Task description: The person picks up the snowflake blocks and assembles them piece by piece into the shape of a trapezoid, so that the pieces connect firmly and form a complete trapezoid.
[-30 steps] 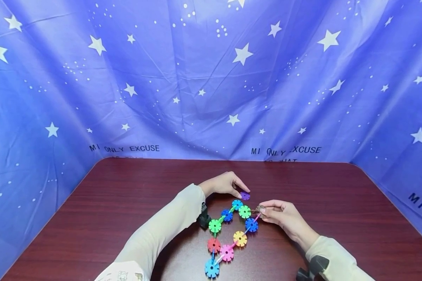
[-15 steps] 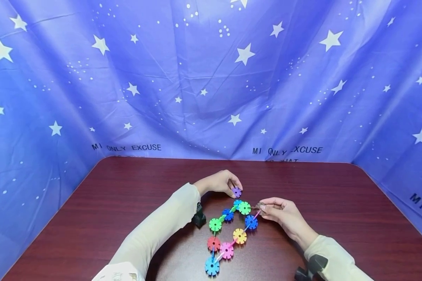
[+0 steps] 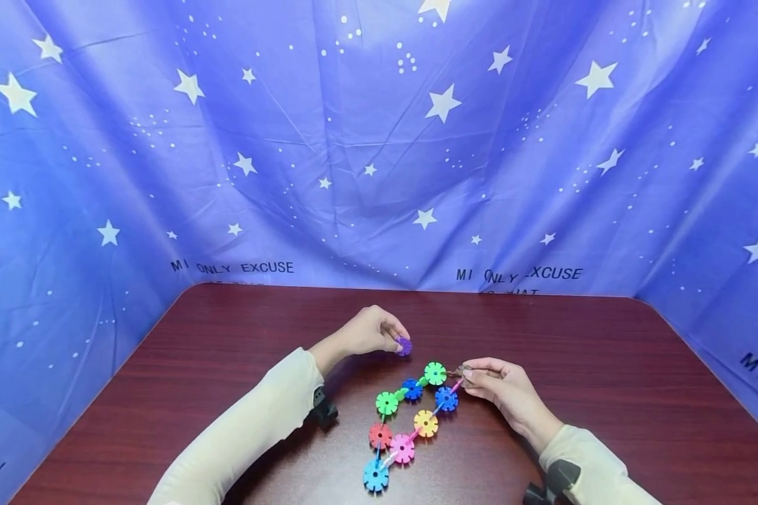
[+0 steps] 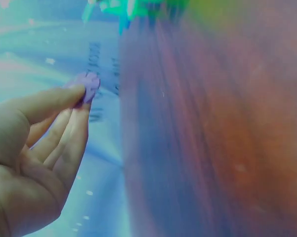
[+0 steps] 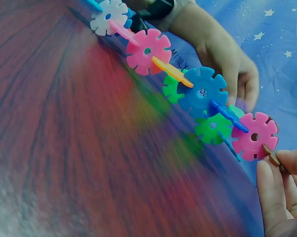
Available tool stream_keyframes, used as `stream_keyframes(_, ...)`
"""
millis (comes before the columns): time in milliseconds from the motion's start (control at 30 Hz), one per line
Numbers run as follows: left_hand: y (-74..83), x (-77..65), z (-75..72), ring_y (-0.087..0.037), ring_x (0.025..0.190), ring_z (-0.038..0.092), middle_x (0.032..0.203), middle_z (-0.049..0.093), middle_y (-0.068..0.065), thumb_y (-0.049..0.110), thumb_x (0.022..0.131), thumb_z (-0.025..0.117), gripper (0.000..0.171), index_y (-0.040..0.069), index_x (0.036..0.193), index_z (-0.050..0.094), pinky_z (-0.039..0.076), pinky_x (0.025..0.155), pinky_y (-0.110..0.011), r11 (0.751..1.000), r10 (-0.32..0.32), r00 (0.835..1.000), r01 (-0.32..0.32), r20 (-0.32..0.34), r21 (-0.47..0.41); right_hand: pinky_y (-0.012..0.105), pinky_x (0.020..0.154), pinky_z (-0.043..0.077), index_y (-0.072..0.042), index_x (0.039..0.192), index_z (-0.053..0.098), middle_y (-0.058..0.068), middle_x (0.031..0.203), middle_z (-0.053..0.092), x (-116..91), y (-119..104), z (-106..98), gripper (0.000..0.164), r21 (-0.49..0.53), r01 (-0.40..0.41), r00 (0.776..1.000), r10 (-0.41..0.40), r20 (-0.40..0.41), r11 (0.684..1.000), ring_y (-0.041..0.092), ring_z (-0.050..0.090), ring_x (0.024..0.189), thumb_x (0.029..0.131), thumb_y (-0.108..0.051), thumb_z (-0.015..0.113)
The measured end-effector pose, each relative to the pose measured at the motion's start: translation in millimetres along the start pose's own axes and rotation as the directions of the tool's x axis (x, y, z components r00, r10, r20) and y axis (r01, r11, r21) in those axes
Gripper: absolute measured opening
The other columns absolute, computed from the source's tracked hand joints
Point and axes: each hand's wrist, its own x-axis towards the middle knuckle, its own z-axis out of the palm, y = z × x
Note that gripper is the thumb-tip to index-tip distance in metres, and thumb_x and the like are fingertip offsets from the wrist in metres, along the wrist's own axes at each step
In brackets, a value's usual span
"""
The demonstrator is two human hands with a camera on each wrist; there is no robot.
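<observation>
My left hand (image 3: 368, 331) pinches a purple notched plastic disc (image 3: 404, 346) between thumb and fingers, above the far side of the table; the left wrist view shows the disc at the thumb tip. To the right, my right hand (image 3: 510, 391) pinches a brown notched disc (image 5: 272, 156). That disc is slotted into a looped chain of colored interlocking discs, with a green disc (image 3: 435, 374) at the far end and a light-blue disc (image 3: 370, 482) nearest me. A red disc (image 3: 380, 435) and a yellow disc (image 3: 426, 423) sit between. The purple disc is apart from the chain.
The dark red-brown table (image 3: 240, 330) lies under the chain. Behind it and at both sides hangs a blue star-patterned cloth (image 3: 328, 140). Black wrist devices (image 3: 324, 408) are worn on both forearms.
My left hand has drawn left, away from the chain, still holding the purple disc. The far light-blue disc has gone out of sight near the green one. My right hand stays almost still.
</observation>
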Motion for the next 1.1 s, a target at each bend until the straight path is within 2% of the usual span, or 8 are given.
stream_keyframes(167,10.4,-19.6,8.2,-0.007,0.068,0.065,0.077,0.071,-0.002,0.003,0.078,0.075,0.009,0.006,0.086,0.072,0.054,0.063,-0.022,0.998,0.052,0.995,-0.050,-0.081,0.025,0.026,0.070,0.056,-0.008,0.094,0.069,0.001,0.085,0.072,-1,-1,0,0.018,0.005,-0.002,1.000,0.002,-0.010,1.000,0.011,0.068,0.074,0.087,0.005,0.059)
stream_keyframes(433,17.8,-38.9,27.4,-0.006,0.068,0.064,0.076,0.070,0.000,0.004,0.078,0.075,0.007,0.008,0.083,0.071,0.054,0.063,-0.021,0.999,0.046,0.985,-0.047,-0.168,-0.002,0.024,0.070,0.056,-0.009,0.093,0.069,0.001,0.086,0.072,-1,-2,0,0.020,0.031,0.021,0.999,-0.022,0.024,0.999,0.010,0.068,0.075,0.088,0.006,0.057)
stream_keyframes(833,24.9,-42.3,39.7,-0.002,0.062,0.062,0.074,0.071,-0.002,0.004,0.077,0.076,0.005,0.007,0.079,0.073,0.051,0.059,-0.019,0.999,0.046,0.968,-0.043,-0.247,0.015,0.025,0.071,0.056,-0.010,0.093,0.069,0.001,0.087,0.072,-1,-2,3,0.021,0.045,0.011,0.999,-0.012,0.030,0.999,0.011,0.068,0.075,0.088,0.006,0.056)
stream_keyframes(1100,27.2,-42.3,43.4,-0.002,0.065,0.063,0.076,0.072,0.000,0.006,0.077,0.076,0.004,0.008,0.079,0.074,0.051,0.061,-0.018,1.000,0.028,0.966,-0.024,-0.257,0.020,0.025,0.071,0.056,-0.010,0.093,0.069,0.002,0.087,0.072,-1,-2,5,0.021,0.064,0.013,0.999,-0.016,0.044,0.998,0.011,0.068,0.075,0.089,0.006,0.056)
